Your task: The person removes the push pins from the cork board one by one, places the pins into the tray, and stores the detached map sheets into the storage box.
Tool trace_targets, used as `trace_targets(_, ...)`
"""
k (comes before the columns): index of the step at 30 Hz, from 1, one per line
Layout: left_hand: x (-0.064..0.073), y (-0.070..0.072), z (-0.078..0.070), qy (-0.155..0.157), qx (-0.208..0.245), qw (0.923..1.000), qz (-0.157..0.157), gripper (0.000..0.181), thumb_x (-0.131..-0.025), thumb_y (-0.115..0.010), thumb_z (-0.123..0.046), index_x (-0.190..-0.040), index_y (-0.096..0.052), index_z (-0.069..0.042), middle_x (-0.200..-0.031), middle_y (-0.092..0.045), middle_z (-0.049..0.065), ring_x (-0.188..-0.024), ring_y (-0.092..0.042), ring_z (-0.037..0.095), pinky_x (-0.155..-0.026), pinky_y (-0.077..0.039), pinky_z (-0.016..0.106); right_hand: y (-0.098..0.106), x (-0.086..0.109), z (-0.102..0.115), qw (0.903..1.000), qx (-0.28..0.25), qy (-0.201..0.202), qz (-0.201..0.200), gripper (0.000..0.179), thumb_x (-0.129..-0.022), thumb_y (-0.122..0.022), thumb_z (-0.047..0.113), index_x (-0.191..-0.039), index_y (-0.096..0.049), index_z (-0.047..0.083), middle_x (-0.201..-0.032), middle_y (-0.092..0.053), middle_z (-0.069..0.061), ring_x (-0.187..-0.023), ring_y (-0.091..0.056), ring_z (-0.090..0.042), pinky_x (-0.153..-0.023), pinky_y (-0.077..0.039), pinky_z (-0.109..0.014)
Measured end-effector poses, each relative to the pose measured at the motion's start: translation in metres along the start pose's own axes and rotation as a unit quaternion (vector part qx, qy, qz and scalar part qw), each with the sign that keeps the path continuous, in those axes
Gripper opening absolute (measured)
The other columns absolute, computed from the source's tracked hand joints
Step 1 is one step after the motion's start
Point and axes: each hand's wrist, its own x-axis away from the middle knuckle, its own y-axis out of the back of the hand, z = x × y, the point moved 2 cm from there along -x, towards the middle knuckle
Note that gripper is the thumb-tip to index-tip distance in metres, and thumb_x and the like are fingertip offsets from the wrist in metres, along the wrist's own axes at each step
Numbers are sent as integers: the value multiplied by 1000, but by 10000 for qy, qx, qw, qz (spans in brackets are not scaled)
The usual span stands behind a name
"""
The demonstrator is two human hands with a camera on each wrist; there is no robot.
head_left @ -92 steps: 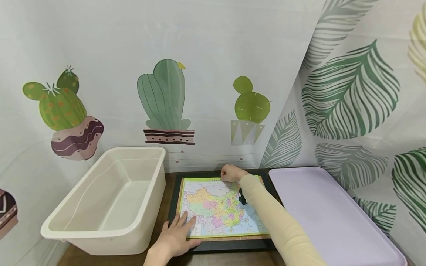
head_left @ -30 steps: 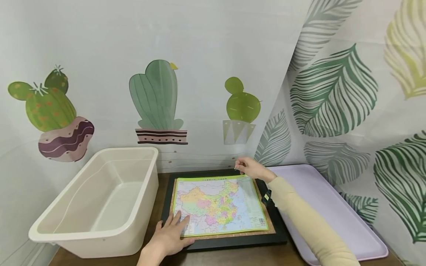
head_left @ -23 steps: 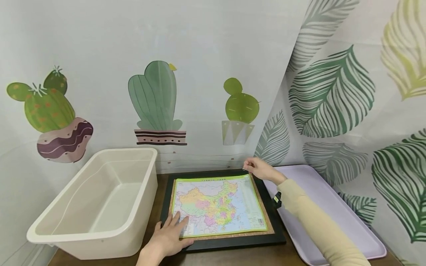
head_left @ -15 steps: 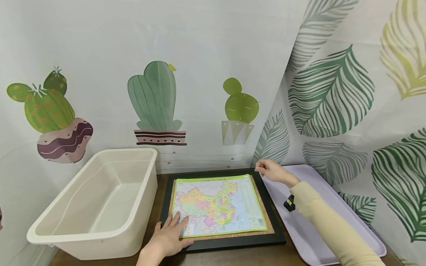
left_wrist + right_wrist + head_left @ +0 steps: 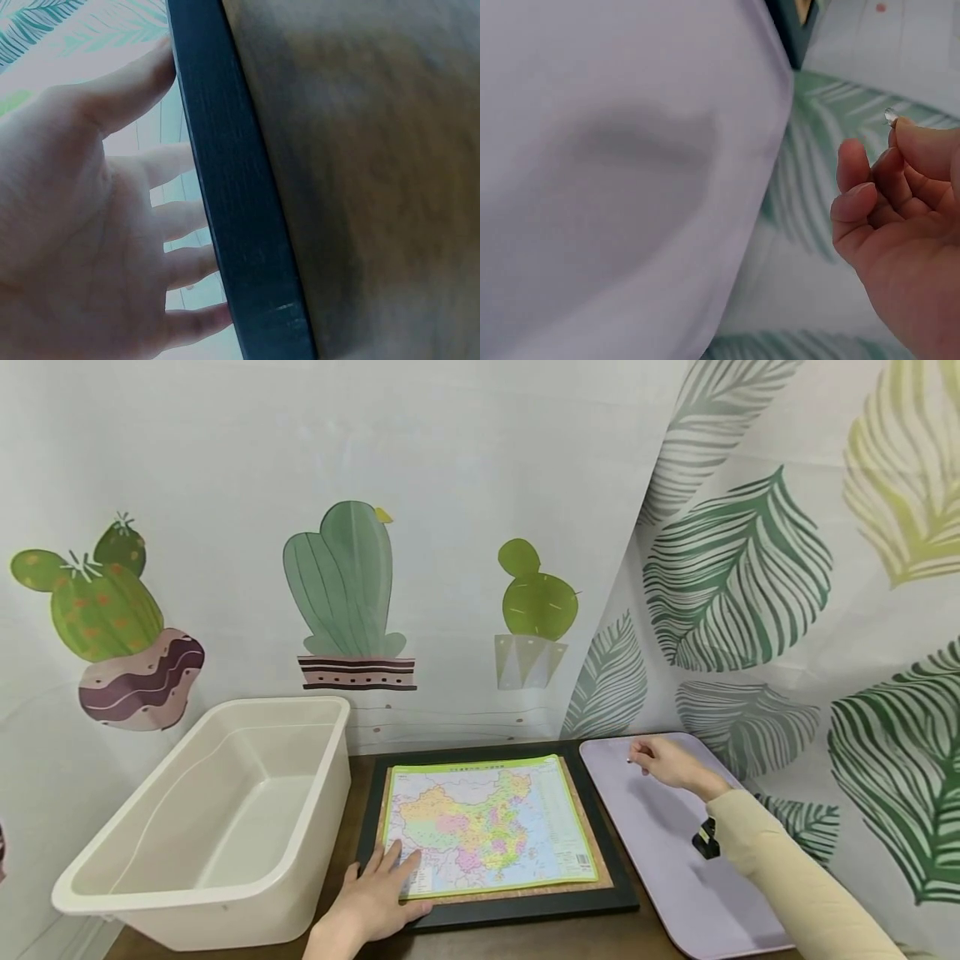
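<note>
Cloth (image 5: 450, 443) printed with cacti and leaves hung behind a brown, wood-grained desk (image 5: 525, 942). On it stood a pale tub (image 5: 202, 922) at left, a lilac tray (image 5: 667, 877) at right and, between them, a cork board (image 5: 579, 797) in a black frame (image 5: 562, 906). The map (image 5: 480, 827) lay over the cork, the left hand (image 5: 375, 893) resting spread-fingered on its near left corner. Above the tray, the right hand (image 5: 667, 762) pinched a small clear piece (image 5: 890, 116), perhaps a pin, apart from the board; putting it down seemed left to do. Whether other pins held the map could not be told.
</note>
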Motion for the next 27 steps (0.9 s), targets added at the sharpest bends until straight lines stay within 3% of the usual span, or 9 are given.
trace_targets(4, 0, 1, 0, 26, 15, 10000, 5, 81, -85, -63, -61, -148, -44, -14, -155, -29, 22, -141, -22, 48, -102, -16, 76, 2, 10, -15, 9998, 174, 4, -32, 18, -102, -51, 4, -86, -59, 4, -69, -56, -7, -57, -46, -12, -50, -38, -26)
trace_targets(11, 0, 0, 0, -19, -20, 10000, -5, 81, -86, -62, -62, -148, -44, -13, -155, -29, 22, -140, -23, 49, -102, -17, 75, 5, 26, -35, 9995, -20, -302, 85, 15, -100, -50, 0, -86, -56, -2, -71, -52, -5, -58, -44, -11, -52, -38, -25)
trace_targets(27, 0, 0, 0, -18, 17, 10000, -9, 81, -86, -62, -62, -148, -44, -13, -155, -29, 21, -141, -22, 47, -102, -17, 75, -2, 44, -67, 9956, 837, -413, -69, 21, -94, -57, -1, -74, -53, 7, -67, -48, 4, -60, -43, -9, -55, -36, -24)
